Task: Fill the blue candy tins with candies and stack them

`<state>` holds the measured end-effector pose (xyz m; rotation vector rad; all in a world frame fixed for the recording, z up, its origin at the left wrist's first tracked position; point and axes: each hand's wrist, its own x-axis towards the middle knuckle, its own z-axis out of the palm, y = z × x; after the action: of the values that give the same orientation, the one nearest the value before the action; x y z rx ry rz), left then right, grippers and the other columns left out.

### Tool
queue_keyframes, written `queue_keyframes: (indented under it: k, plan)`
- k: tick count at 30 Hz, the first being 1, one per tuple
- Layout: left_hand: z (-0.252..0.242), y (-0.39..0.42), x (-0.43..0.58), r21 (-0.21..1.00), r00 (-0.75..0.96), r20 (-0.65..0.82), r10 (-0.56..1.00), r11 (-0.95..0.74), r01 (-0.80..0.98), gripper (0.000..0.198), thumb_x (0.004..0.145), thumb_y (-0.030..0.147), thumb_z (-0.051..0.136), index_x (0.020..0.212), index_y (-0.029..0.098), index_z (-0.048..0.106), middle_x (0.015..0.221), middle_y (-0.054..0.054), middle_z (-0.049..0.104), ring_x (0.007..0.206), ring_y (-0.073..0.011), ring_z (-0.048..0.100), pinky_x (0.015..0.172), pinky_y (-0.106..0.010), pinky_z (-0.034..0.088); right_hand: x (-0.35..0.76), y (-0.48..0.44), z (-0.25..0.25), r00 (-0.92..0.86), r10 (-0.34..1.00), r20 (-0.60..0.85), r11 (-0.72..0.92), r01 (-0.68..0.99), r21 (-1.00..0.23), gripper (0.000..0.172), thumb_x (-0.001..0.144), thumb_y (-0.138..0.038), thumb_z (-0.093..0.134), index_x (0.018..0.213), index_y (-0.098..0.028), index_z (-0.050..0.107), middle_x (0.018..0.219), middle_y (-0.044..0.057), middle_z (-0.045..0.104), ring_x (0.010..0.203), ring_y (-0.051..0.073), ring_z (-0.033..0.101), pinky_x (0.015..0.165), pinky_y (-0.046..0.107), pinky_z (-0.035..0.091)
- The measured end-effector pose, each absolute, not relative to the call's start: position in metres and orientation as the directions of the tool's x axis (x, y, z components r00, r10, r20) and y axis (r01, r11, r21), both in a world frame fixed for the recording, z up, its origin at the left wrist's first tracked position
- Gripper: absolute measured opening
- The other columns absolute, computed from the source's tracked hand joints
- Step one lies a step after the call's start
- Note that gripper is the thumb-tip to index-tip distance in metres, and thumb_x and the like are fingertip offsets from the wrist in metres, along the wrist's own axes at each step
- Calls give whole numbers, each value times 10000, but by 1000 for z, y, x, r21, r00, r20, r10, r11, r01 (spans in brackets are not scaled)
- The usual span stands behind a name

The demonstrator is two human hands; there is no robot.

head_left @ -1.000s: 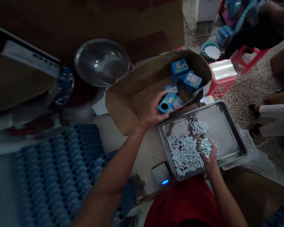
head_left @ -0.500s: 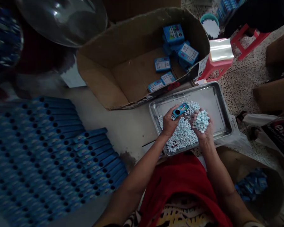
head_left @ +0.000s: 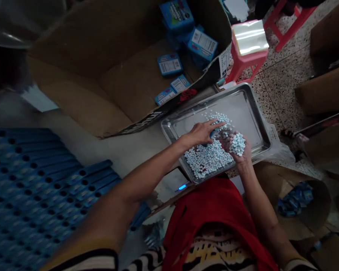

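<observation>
Over the metal tray (head_left: 261, 113), my left hand (head_left: 200, 132) is curled around a small blue candy box (head_left: 212, 134). Only a sliver of the box shows beneath the fingers; the index finger stretches out over it. My right hand (head_left: 244, 155) is cupped, palm up, with a heap of small pale blue and white candies (head_left: 237, 145) in it. It lies just right of the left hand. Loose candies (head_left: 207, 161) cover the tray's near left part, and a smaller patch lies beyond the fingers.
A large cardboard carton (head_left: 113, 101) with several blue packs (head_left: 169, 64) stands beyond the tray. Rows of blue boxes with round holes (head_left: 39, 180) fill the left. A scale with a lit display (head_left: 182, 187) sits beside the tray. Behind is a pink stool (head_left: 247, 62).
My left hand has turned over, so the box's face with its hole no longer shows. My right hand still holds its heap, which looks smaller. The whole view has shifted, uncovering the scale.
</observation>
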<state>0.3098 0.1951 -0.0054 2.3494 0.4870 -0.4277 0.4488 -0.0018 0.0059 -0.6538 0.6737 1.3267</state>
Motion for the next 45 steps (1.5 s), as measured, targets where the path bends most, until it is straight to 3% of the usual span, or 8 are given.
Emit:
queue_keyframes:
  k: [5, 8, 11, 16, 19, 22, 29, 45]
  plan:
    - [-11, 184, 313, 492, 821, -466, 330, -674, 551, 359, 918, 247, 805, 1275, 229, 832, 1439, -133, 715, 1200, -352, 776, 1006, -440, 629, 451, -19, -7, 152, 619, -770, 181, -982, -48, 184, 1045, -279, 536, 1010, -211, 703, 868, 24, 781, 756, 148, 719, 693, 260, 668]
    - [-19, 180, 304, 512, 814, -440, 380, -638, 575, 506, 877, 306, 869, 1358, 181, 774, 1500, -185, 656, 1234, -369, 752, 1040, -463, 628, 445, -19, -24, 142, 607, -781, 186, -982, -34, 327, 1096, -297, 411, 996, -193, 704, 849, 26, 774, 742, 123, 709, 700, 234, 636]
    - [-30, 188, 294, 646, 872, -397, 288, -587, 488, 720, 723, 167, 939, 1410, 192, 727, 1427, -141, 719, 1295, -341, 728, 1104, -429, 607, 435, -13, -44, 96, 586, -805, 150, -989, -9, 265, 1060, -277, 460, 999, -192, 703, 821, 37, 783, 743, 146, 714, 675, 247, 641]
    - [-37, 204, 282, 730, 916, -317, 244, -554, 400, 410, 799, 63, 812, 1175, 227, 811, 1352, -101, 770, 1310, -294, 731, 1156, -431, 567, 432, -5, -54, 72, 575, -815, 104, -995, -15, 172, 1005, -247, 529, 1010, -216, 699, 813, 20, 786, 739, 160, 722, 648, 257, 652]
    - [-28, 200, 265, 828, 934, -220, 281, -452, 331, 393, 768, 160, 942, 1131, 226, 807, 1456, -99, 753, 1419, -305, 684, 1246, -445, 506, 440, -2, -36, 74, 572, -817, 81, -996, -33, 181, 1012, -233, 509, 996, -221, 688, 798, 4, 769, 715, 140, 711, 645, 224, 638]
    - [-16, 188, 239, 895, 910, -173, 377, -326, 305, 421, 827, 220, 945, 1212, 230, 777, 1284, -53, 820, 1224, -245, 772, 1116, -375, 580, 445, 6, -8, 71, 570, -818, 51, -997, -51, 189, 1020, -238, 510, 998, -222, 697, 831, 12, 778, 745, 141, 731, 654, 221, 644]
    - [7, 154, 207, 767, 685, -192, 702, -328, 551, 405, 838, 176, 923, 1226, 244, 829, 1184, -85, 816, 1180, -308, 746, 1093, -467, 590, 423, 45, 35, 94, 652, -753, -42, -986, -159, 172, 1023, -241, 546, 1023, -228, 718, 907, 27, 786, 788, 163, 727, 659, 253, 651]
    - [29, 79, 250, 612, 346, -209, 915, -154, 776, 459, 867, 33, 736, 1283, 205, 823, 1227, -123, 768, 1240, -339, 667, 1142, -499, 580, 424, 89, 58, 22, 841, -540, -321, -784, -532, 206, 1021, -323, 590, 868, -227, 689, 948, 28, 728, 827, 157, 694, 836, 290, 638]
